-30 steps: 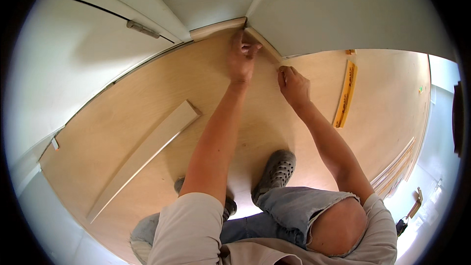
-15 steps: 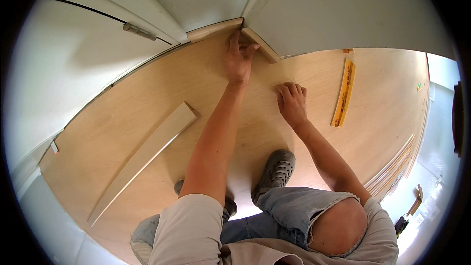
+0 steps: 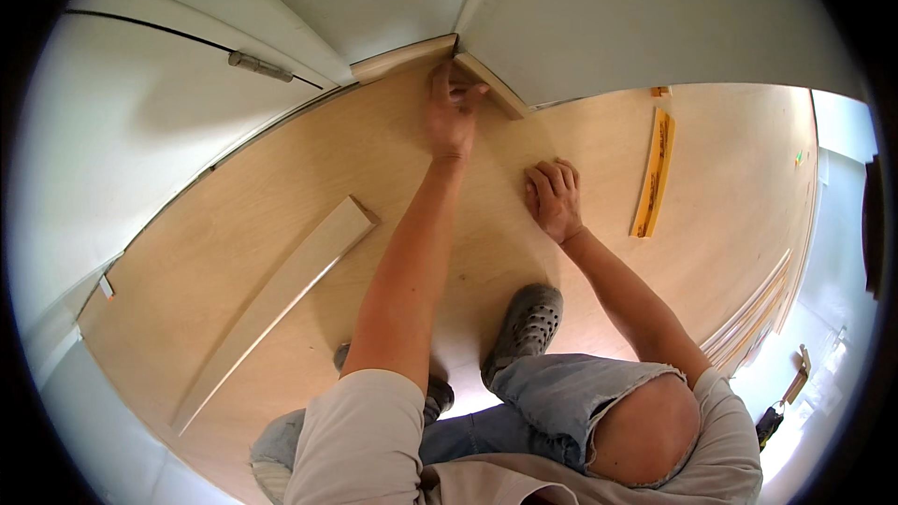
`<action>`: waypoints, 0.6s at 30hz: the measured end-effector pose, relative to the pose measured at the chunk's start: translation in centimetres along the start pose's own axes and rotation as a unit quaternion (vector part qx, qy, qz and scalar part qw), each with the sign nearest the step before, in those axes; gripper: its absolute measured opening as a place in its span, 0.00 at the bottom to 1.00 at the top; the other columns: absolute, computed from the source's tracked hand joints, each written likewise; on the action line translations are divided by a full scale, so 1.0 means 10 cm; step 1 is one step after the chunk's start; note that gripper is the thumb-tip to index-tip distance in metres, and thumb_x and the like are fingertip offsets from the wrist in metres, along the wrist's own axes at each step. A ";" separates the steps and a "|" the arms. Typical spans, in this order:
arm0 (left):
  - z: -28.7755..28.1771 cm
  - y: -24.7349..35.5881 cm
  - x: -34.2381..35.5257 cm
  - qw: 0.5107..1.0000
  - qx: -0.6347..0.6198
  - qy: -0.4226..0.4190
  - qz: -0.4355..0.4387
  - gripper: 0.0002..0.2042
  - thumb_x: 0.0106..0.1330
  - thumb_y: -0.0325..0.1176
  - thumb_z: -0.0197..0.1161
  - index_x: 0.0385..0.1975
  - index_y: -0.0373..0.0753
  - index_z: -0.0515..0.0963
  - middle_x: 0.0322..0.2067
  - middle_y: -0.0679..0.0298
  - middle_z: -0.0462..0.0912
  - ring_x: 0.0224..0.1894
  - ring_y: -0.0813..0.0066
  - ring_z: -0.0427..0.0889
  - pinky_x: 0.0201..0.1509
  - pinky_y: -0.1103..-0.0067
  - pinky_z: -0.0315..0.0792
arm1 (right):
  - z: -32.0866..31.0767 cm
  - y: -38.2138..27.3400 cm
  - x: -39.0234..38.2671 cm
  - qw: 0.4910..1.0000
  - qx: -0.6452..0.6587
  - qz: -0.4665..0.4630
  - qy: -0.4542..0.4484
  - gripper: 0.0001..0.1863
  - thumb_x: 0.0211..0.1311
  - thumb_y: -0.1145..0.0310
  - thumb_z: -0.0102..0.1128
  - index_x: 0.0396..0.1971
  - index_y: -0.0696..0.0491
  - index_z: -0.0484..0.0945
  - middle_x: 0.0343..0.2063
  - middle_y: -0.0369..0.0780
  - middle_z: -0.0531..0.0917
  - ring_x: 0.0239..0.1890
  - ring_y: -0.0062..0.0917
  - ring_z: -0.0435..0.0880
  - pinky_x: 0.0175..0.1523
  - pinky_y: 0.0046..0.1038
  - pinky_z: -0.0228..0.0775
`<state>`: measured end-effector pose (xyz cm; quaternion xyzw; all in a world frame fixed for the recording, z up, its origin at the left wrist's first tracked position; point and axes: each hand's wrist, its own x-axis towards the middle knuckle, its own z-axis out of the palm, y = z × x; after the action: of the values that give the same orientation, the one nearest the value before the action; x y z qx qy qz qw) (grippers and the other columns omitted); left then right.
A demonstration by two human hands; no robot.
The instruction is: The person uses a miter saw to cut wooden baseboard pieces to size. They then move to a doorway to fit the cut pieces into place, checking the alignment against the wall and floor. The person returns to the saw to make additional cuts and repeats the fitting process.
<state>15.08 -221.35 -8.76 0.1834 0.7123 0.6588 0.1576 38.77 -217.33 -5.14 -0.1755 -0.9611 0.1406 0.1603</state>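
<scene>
My left hand [image 3: 452,117] reaches into the wall corner, low over the pale wood floor panel [image 3: 309,168]. Its thumb stands apart from the fingers, and I see nothing held; the fingertips are by the corner joint. Two short skirting strips meet there: a left strip [image 3: 398,58] along one wall and a right strip [image 3: 494,89] beside my thumb. My right hand [image 3: 557,198] rests on the panel to the right, fingers curled under; whatever may lie beneath them is hidden.
A long pale board [image 3: 281,304] lies at the left. On the right lies a yellow strip [image 3: 654,173], with several thin strips [image 3: 748,318] stacked farther off. A hinged white door [image 3: 159,84] borders the panel. My grey clog [image 3: 528,323] stands between my arms.
My right hand has curled a little and turned slightly to the left. My left hand stays at the corner with hardly any shift. The whole view has moved slightly.
</scene>
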 end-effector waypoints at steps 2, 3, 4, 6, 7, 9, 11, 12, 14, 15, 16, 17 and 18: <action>0.00 0.01 -0.03 0.999 0.046 0.007 0.005 0.32 0.60 0.30 0.77 0.63 0.30 0.71 0.52 0.56 0.77 0.41 0.69 0.84 0.44 0.75 0.82 | 0.04 0.05 -0.05 1.000 0.002 -0.006 0.007 0.16 0.59 0.72 0.65 0.48 0.54 0.81 0.49 0.43 0.79 0.53 0.41 0.77 0.68 0.48 0.65; -0.02 0.00 -0.02 0.997 0.072 0.008 0.009 0.33 0.59 0.31 0.78 0.63 0.30 0.71 0.53 0.55 0.77 0.41 0.68 0.84 0.44 0.74 0.82 | 0.05 0.05 -0.04 1.000 0.005 -0.006 0.009 0.16 0.59 0.73 0.66 0.47 0.55 0.81 0.49 0.43 0.79 0.53 0.41 0.77 0.68 0.48 0.65; -0.03 -0.01 -0.02 0.996 0.082 0.010 0.022 0.32 0.59 0.31 0.78 0.62 0.30 0.72 0.53 0.55 0.77 0.41 0.68 0.84 0.44 0.74 0.82 | 0.05 0.06 -0.04 1.000 0.008 -0.004 0.011 0.16 0.58 0.73 0.66 0.47 0.55 0.81 0.49 0.43 0.80 0.54 0.41 0.77 0.67 0.48 0.66; -0.04 -0.07 0.00 0.993 0.102 0.012 0.049 0.32 0.59 0.33 0.78 0.62 0.30 0.72 0.52 0.55 0.77 0.40 0.67 0.84 0.43 0.73 0.82 | 0.06 0.09 -0.04 1.000 0.014 -0.004 0.016 0.16 0.57 0.74 0.66 0.46 0.55 0.81 0.49 0.43 0.80 0.54 0.41 0.77 0.67 0.48 0.67; -0.04 -0.07 0.01 0.994 0.093 0.006 0.050 0.32 0.59 0.33 0.78 0.62 0.30 0.72 0.52 0.55 0.77 0.40 0.67 0.84 0.43 0.73 0.82 | 0.07 0.10 -0.03 1.000 0.017 -0.005 0.020 0.16 0.56 0.74 0.66 0.46 0.55 0.81 0.49 0.43 0.80 0.54 0.42 0.77 0.67 0.48 0.67; -0.06 -0.06 0.04 0.996 0.076 -0.005 0.054 0.32 0.59 0.33 0.78 0.62 0.30 0.72 0.52 0.54 0.78 0.40 0.67 0.85 0.43 0.73 0.82 | 0.06 0.10 -0.01 0.999 0.023 -0.005 0.025 0.18 0.54 0.76 0.65 0.47 0.56 0.80 0.47 0.44 0.79 0.52 0.43 0.77 0.67 0.49 0.67; -0.04 0.01 0.04 0.994 0.105 -0.018 0.030 0.32 0.60 0.32 0.77 0.63 0.30 0.72 0.53 0.54 0.77 0.40 0.66 0.85 0.43 0.74 0.82 | 0.04 0.12 -0.04 0.999 0.029 0.008 0.015 0.18 0.54 0.76 0.66 0.47 0.56 0.80 0.48 0.44 0.79 0.53 0.44 0.76 0.68 0.49 0.67; -0.04 0.04 0.02 0.992 0.120 -0.018 0.018 0.32 0.60 0.32 0.77 0.63 0.30 0.71 0.53 0.54 0.77 0.40 0.66 0.85 0.43 0.74 0.82 | 0.02 0.14 -0.05 0.999 0.034 0.008 0.009 0.19 0.54 0.76 0.66 0.48 0.56 0.80 0.48 0.44 0.79 0.53 0.44 0.76 0.69 0.49 0.66; -0.04 0.09 -0.01 0.995 0.098 -0.026 0.010 0.32 0.61 0.31 0.77 0.64 0.29 0.71 0.55 0.54 0.76 0.41 0.66 0.84 0.44 0.74 0.82 | 0.02 0.13 -0.07 0.999 0.031 0.016 0.006 0.19 0.53 0.74 0.66 0.48 0.53 0.80 0.50 0.43 0.79 0.56 0.44 0.76 0.68 0.46 0.68; -0.03 0.10 -0.01 0.996 0.084 -0.027 0.004 0.32 0.61 0.31 0.76 0.64 0.29 0.71 0.55 0.54 0.75 0.42 0.66 0.84 0.44 0.74 0.82 | 0.01 0.14 -0.08 0.999 0.033 0.017 0.003 0.19 0.54 0.74 0.66 0.48 0.53 0.80 0.51 0.43 0.78 0.56 0.44 0.76 0.68 0.46 0.67; -0.03 0.11 0.00 0.997 0.077 -0.029 0.001 0.32 0.61 0.30 0.76 0.64 0.29 0.70 0.55 0.54 0.75 0.42 0.67 0.84 0.45 0.74 0.82 | 0.00 0.13 -0.08 0.999 0.034 0.017 0.001 0.20 0.54 0.74 0.66 0.49 0.53 0.79 0.51 0.43 0.78 0.56 0.45 0.75 0.68 0.46 0.67; -0.03 0.11 0.00 0.997 0.070 -0.031 -0.002 0.32 0.61 0.30 0.76 0.64 0.29 0.70 0.56 0.54 0.75 0.43 0.67 0.83 0.46 0.74 0.82 | 0.00 0.13 -0.07 0.999 0.032 0.018 0.000 0.20 0.54 0.74 0.66 0.49 0.52 0.79 0.51 0.43 0.78 0.56 0.45 0.75 0.68 0.46 0.67; -0.04 0.07 0.00 0.998 0.062 -0.029 -0.007 0.32 0.62 0.30 0.76 0.65 0.28 0.70 0.56 0.54 0.74 0.44 0.67 0.83 0.46 0.74 0.82 | 0.00 0.12 -0.06 0.999 0.031 0.017 -0.002 0.20 0.54 0.74 0.66 0.49 0.52 0.79 0.51 0.43 0.78 0.57 0.45 0.75 0.68 0.46 0.67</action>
<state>14.91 -221.65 -8.00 0.2072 0.7484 0.6064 0.1711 39.69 -216.53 -5.65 -0.1868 -0.9535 0.1732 0.1613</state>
